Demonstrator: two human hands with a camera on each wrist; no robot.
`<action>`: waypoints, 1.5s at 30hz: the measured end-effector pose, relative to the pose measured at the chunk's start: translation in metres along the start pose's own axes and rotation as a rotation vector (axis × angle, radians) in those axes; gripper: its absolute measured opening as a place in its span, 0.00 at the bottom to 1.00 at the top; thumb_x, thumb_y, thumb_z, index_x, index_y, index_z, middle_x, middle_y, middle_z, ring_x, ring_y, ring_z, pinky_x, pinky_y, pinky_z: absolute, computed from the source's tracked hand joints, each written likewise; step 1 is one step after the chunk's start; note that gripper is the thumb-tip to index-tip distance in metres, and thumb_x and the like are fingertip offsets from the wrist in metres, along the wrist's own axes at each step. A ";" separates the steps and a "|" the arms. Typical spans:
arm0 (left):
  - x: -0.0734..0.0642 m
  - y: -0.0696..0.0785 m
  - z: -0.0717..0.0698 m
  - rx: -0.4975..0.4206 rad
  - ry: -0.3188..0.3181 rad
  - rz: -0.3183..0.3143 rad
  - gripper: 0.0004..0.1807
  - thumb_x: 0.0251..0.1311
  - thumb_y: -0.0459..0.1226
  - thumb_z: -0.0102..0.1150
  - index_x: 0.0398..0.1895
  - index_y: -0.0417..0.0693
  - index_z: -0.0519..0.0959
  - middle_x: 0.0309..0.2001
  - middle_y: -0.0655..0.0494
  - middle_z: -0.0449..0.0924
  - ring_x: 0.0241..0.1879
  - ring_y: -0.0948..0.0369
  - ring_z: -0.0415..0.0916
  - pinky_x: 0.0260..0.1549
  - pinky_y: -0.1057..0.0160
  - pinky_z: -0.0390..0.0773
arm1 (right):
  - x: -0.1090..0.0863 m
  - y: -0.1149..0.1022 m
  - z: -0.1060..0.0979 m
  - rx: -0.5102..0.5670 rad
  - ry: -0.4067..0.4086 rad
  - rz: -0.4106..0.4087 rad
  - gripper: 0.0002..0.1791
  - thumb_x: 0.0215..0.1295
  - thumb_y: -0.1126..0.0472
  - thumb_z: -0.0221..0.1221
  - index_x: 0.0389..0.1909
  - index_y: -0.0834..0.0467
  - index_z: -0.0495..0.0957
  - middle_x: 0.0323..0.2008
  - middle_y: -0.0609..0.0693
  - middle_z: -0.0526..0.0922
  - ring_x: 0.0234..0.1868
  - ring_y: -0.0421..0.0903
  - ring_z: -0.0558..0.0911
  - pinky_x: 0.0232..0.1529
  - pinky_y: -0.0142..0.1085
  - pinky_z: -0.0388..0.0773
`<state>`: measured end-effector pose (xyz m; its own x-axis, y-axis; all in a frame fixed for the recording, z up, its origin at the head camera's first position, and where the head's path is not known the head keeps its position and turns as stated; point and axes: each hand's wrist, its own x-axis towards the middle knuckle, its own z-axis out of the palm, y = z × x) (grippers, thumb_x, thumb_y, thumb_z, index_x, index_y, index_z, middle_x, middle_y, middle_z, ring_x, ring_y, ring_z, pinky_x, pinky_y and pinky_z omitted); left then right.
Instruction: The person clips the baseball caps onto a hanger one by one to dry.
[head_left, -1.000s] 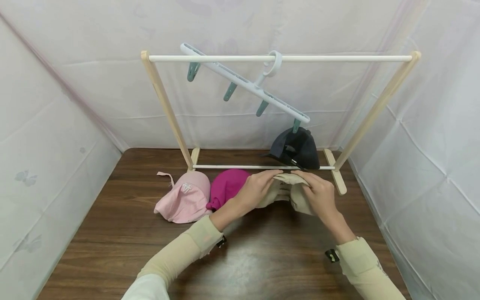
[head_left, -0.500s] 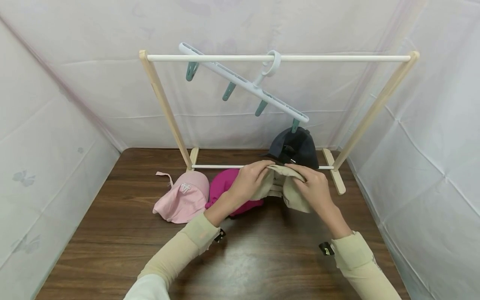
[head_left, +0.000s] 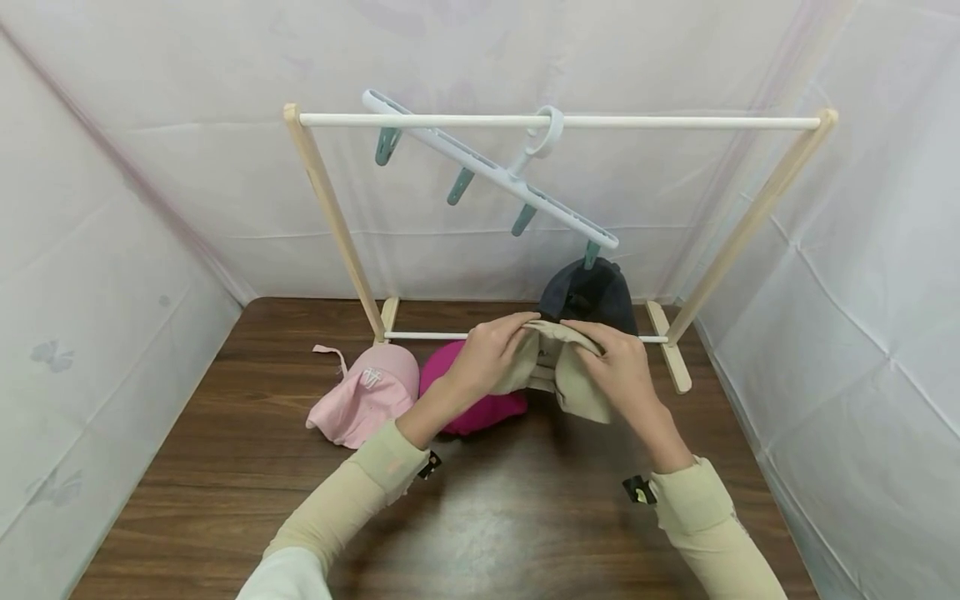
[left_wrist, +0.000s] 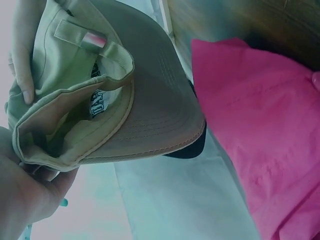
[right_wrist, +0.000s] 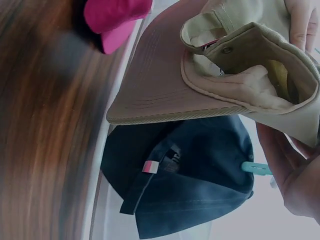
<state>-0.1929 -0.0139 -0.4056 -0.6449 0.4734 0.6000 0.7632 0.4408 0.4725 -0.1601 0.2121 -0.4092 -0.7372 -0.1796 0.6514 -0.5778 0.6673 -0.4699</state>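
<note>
A beige baseball cap (head_left: pixel 581 392) is held off the table between both hands, crown up and its opening toward me. My left hand (head_left: pixel 483 354) pinches its crown from the left; my right hand (head_left: pixel 618 367) pinches it from the right, fingertips close together. The left wrist view shows the brim (left_wrist: pixel 155 105) and the back strap with its buckle (left_wrist: pixel 94 41). Just behind hangs a navy cap (head_left: pixel 588 296), gripped by the end clip (head_left: pixel 591 255) of a tilted pale blue hanger (head_left: pixel 487 171). The beige cap partly overlaps the navy one in the head view.
The hanger hooks over the white top bar (head_left: pixel 675 123) of a wooden rack (head_left: pixel 337 225), with several teal clips along it. A magenta cap (head_left: pixel 480 414) and a light pink cap (head_left: pixel 382 392) lie on the brown table (head_left: pixel 225 500), left of the hands. Pale cloth walls (head_left: pixel 150 75) surround it.
Both hands have carried the beige cap left and slightly away from me, up in front of the navy cap. More of the magenta cap shows now. The grip looks the same.
</note>
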 end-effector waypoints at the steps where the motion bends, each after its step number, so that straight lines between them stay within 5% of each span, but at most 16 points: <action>1: 0.000 -0.001 -0.001 0.001 0.003 0.000 0.15 0.72 0.29 0.56 0.58 0.37 0.80 0.55 0.45 0.84 0.55 0.54 0.83 0.52 0.58 0.83 | 0.001 -0.001 0.001 0.002 0.007 -0.006 0.19 0.58 0.69 0.72 0.51 0.55 0.88 0.45 0.55 0.89 0.44 0.55 0.88 0.43 0.51 0.85; 11: 0.002 0.000 -0.009 0.014 -0.006 -0.009 0.15 0.73 0.29 0.56 0.59 0.37 0.80 0.55 0.45 0.84 0.53 0.54 0.84 0.49 0.58 0.84 | 0.007 -0.007 0.005 0.020 0.040 0.004 0.17 0.58 0.69 0.72 0.49 0.56 0.88 0.42 0.55 0.90 0.32 0.49 0.87 0.31 0.44 0.82; 18: 0.002 -0.002 -0.014 0.020 -0.003 -0.031 0.14 0.73 0.30 0.55 0.58 0.37 0.80 0.54 0.46 0.85 0.54 0.54 0.84 0.51 0.57 0.83 | 0.010 -0.010 0.009 0.019 0.039 0.017 0.15 0.58 0.68 0.72 0.47 0.56 0.89 0.35 0.55 0.90 0.14 0.37 0.67 0.20 0.32 0.67; 34: 0.009 -0.010 -0.029 0.078 -0.012 -0.095 0.13 0.75 0.34 0.54 0.56 0.43 0.82 0.51 0.50 0.86 0.51 0.54 0.85 0.49 0.56 0.84 | 0.021 -0.012 0.015 0.040 -0.017 -0.015 0.17 0.60 0.67 0.71 0.51 0.56 0.87 0.35 0.55 0.90 0.16 0.37 0.68 0.20 0.33 0.70; 39: 0.011 -0.015 -0.035 0.082 -0.017 -0.079 0.13 0.74 0.34 0.56 0.56 0.44 0.82 0.51 0.50 0.87 0.52 0.54 0.85 0.51 0.56 0.84 | 0.025 -0.010 0.016 0.036 -0.036 -0.060 0.17 0.62 0.68 0.68 0.53 0.57 0.87 0.32 0.54 0.89 0.15 0.34 0.65 0.19 0.31 0.66; 45: 0.019 -0.023 -0.047 0.061 0.072 -0.001 0.10 0.69 0.36 0.63 0.49 0.42 0.85 0.47 0.50 0.87 0.49 0.56 0.85 0.51 0.61 0.83 | 0.032 -0.015 0.019 0.051 -0.024 -0.037 0.15 0.66 0.68 0.63 0.52 0.58 0.87 0.32 0.54 0.89 0.14 0.36 0.64 0.18 0.32 0.66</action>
<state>-0.2206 -0.0507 -0.3745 -0.6392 0.4177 0.6457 0.7572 0.4882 0.4338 -0.1815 0.1831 -0.3926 -0.7231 -0.2211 0.6545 -0.6211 0.6228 -0.4758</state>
